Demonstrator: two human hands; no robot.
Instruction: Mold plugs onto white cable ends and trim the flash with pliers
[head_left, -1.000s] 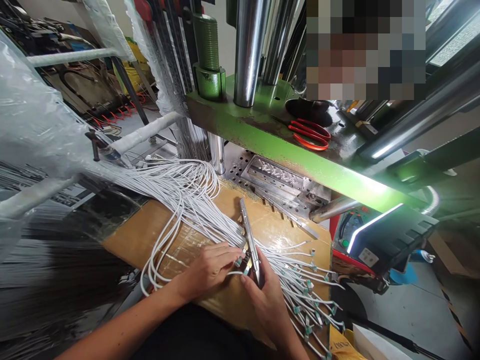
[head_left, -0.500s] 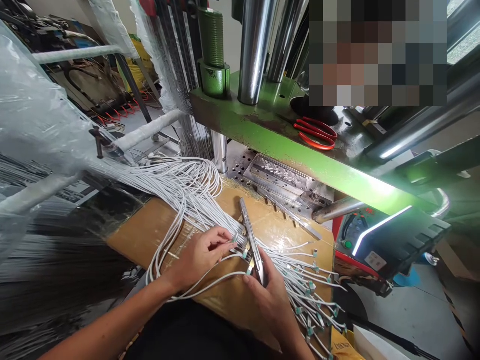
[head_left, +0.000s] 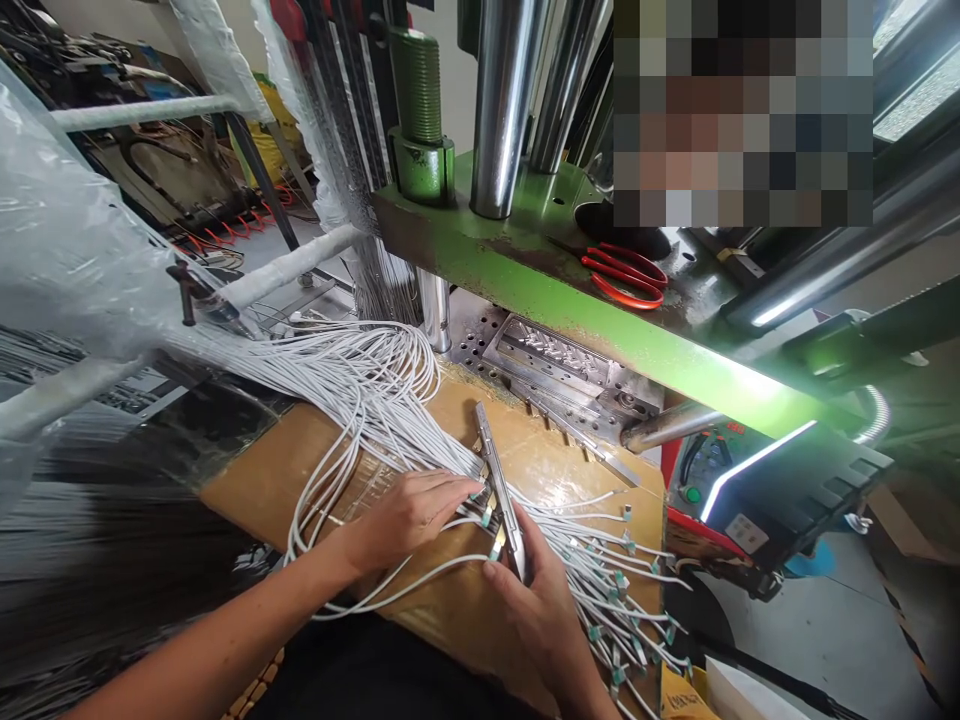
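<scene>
Clear plastic sheeting (head_left: 67, 220) is draped down the left, and a thick bunch of thin white cables (head_left: 367, 400) is fanned across a taped cardboard board (head_left: 255, 490). The left hand (head_left: 409, 515) is laid over the cables, though whether they're actually pinched can't be told. A slim steel bar (head_left: 499, 490) sits among the cable ends, gripped tight low down by the right hand (head_left: 532, 610). Beyond it, a steel mold plate (head_left: 570, 365) is seated under the green press bed (head_left: 525, 270), with red-handled scissors (head_left: 624, 277) lying on top.
</scene>
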